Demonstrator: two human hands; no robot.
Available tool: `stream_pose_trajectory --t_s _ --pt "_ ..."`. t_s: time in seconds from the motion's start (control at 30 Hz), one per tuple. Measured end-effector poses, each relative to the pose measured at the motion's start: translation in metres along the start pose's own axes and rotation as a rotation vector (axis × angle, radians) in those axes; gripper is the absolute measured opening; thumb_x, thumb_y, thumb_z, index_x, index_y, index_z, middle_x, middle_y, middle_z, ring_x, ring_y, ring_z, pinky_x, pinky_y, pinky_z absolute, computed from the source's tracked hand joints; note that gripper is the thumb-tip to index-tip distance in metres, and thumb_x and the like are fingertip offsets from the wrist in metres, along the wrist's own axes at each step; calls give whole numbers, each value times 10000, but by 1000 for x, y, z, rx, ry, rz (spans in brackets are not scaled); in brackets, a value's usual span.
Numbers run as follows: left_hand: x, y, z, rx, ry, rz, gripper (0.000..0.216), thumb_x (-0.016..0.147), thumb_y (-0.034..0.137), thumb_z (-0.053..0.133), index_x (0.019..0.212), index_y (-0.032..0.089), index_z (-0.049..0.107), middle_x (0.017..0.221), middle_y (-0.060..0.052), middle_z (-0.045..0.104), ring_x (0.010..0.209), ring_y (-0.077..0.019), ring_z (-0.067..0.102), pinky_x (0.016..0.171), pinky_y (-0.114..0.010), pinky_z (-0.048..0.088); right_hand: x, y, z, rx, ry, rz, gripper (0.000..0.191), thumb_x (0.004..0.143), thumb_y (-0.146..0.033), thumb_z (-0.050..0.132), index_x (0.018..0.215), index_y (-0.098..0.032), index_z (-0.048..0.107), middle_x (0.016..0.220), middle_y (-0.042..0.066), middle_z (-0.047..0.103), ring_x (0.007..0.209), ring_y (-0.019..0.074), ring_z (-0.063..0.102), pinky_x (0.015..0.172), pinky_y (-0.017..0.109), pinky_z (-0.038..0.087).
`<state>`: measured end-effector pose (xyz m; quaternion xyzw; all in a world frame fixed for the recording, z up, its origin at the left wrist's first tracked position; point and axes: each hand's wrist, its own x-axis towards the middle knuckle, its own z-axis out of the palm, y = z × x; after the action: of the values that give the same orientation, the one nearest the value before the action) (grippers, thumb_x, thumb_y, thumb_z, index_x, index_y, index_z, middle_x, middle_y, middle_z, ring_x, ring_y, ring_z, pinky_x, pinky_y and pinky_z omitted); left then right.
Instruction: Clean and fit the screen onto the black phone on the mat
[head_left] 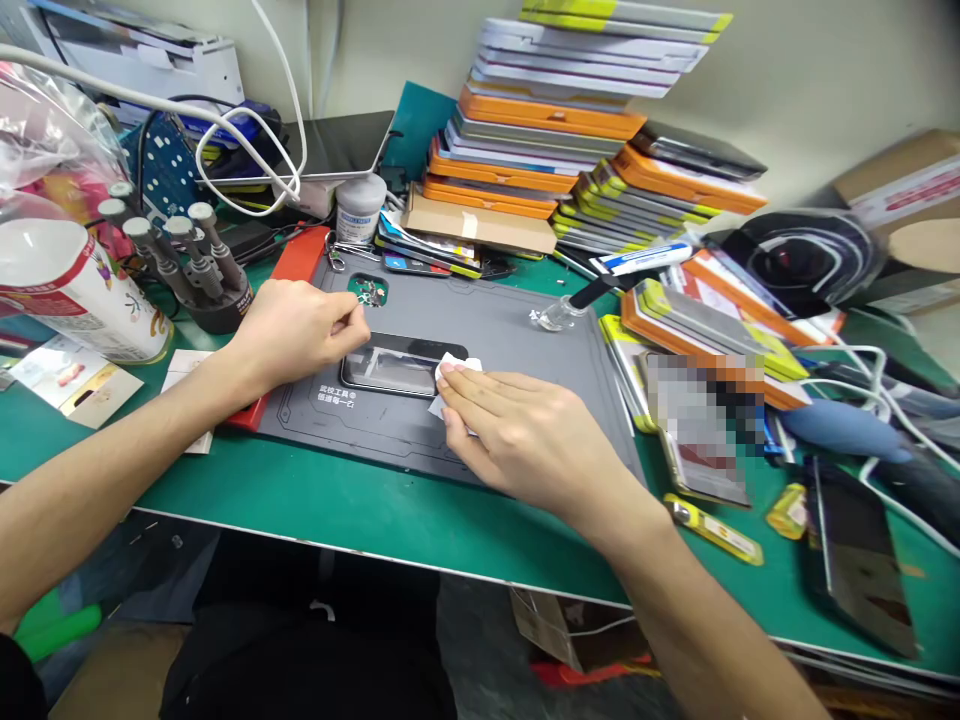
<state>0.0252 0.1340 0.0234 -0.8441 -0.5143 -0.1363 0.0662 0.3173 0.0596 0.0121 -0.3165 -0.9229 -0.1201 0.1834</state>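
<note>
A smartphone [401, 368] lies flat on a dark grey work mat [480, 300], its glossy dark face up with light reflected in it. Pressed on the phone's right end is a folded white tissue [459, 364], held under the fingers of my right hand [525, 425]. My left hand [304, 325] is closed, fingers curled above the mat at the phone's upper left; what they hold, if anything, is hidden. Just past those fingers, small metal parts [369, 292] sit in a green-bottomed recess of the mat.
Screwdrivers stand in a round black holder [217, 300] beside a white canister [82, 285]. Behind the mat are a small tub [360, 210] and stacked flat boxes [525, 150]. On the right are a glass bottle [559, 314], a yellow cutter [716, 530] and a dark device [859, 560].
</note>
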Motion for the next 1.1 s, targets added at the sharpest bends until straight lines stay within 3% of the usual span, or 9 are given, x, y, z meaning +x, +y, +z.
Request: stream_pose_trajectory --t_s 0.27,0.5,0.77,0.93,1.1 --pt "1 0 -1 9 -29 -7 446 1019 427 448 798 243 788 604 -61 678 654 -259 681 632 -368 313 -1 13 5 291 17 59 389 1187 -187 517 1341 -78 857 1402 137 814 1335 304 811 1211 482 674" --pt "1 -6 -3 2 -9 24 455 1027 424 432 719 256 721 585 -45 665 619 -220 638 604 -374 288 -7 45 11 527 -36 188 364 1153 -195 576 1279 -270 909 1402 25 818 1364 275 796 1300 540 598" --pt "3 -4 -1 12 13 -17 459 1012 416 430 724 256 750 559 -52 621 606 -231 610 608 -382 291 -4 45 20 564 -41 153 404 1184 -248 519 1414 -233 851 1510 47 768 1466 258 729 1360 524 532" --pt "3 -5 2 10 -1 -31 466 1004 432 434 748 247 777 610 -65 692 665 -251 670 634 -377 306 0 40 23 569 -65 136 421 1193 -236 516 1496 -270 805 1569 30 724 1524 259 682 1397 571 477" --pt "2 -5 6 -31 32 -48 447 1006 427 476 747 247 793 631 -64 718 700 -246 691 683 -368 368 9 26 28 524 -103 107 456 1223 -272 459 1564 -209 755 1647 80 659 1596 261 611 1430 582 417"
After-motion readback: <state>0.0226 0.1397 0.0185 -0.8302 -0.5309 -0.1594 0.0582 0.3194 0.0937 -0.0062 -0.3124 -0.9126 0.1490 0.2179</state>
